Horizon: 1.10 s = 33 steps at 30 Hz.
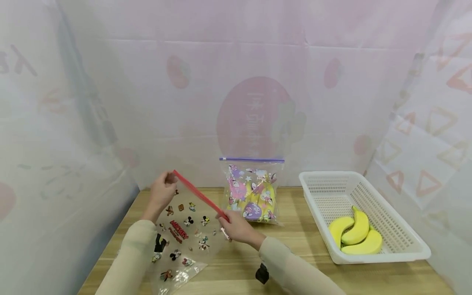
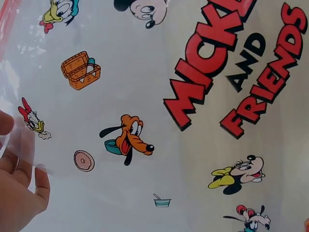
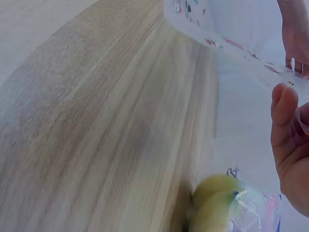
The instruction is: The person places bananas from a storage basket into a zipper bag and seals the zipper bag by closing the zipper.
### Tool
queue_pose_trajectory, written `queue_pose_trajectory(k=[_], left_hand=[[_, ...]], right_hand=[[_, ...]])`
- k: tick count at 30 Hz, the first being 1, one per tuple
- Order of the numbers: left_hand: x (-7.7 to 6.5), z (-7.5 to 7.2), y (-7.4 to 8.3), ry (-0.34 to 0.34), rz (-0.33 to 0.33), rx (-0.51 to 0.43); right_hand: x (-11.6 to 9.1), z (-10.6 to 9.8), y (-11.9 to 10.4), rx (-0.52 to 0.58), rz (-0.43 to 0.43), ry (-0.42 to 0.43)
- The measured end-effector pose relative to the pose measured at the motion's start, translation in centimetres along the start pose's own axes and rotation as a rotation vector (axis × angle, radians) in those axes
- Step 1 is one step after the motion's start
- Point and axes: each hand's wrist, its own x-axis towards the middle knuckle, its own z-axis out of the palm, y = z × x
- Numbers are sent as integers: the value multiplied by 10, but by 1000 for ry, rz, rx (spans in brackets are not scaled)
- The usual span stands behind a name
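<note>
A large clear zip bag (image 1: 195, 243) printed with cartoon characters and red lettering hangs between both hands, tilted. Its red zip strip (image 1: 200, 196) slants down to the right. My left hand (image 1: 161, 193) pinches the upper left end of that strip. In the left wrist view, the fingers (image 2: 42, 186) show against the bag's printed film. My right hand (image 1: 239, 227) grips the strip's lower right end between thumb and fingers; the right wrist view shows the thumb (image 3: 285, 106) on the edge. Whether the zip is parted cannot be told.
Behind my right hand a purple-zip bag (image 1: 236, 170) with yellow bananas inside stands against the back sheet. To the right is a white plastic basket (image 1: 405, 257) with several bananas (image 1: 355, 229). Fabric sheets enclose the wooden table (image 1: 295, 229) at the back and sides.
</note>
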Motion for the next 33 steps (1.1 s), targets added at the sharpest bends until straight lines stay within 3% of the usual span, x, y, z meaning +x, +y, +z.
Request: queue_pose_trajectory(k=[7,13,19,22,27,33], left_hand=[[3,22,30,-1,7,-46],[3,44,47,-31,3,-85],[3,65,56,-37,7,-56],[2,73,61,-37,-24,-19],[-6,86,71,-115,-108,68],[-22,108,83,-277,-229,47]], right_hand=[[-16,-16,-1,-56,-28,73],[-26,-26,2,-21,8,43],[-33,-33,10,-31,25,34],[-34,-34,13,-56,3,61],[-35,-34,16,-91,-22,136],[-35,-30,18,-129,-6,234]])
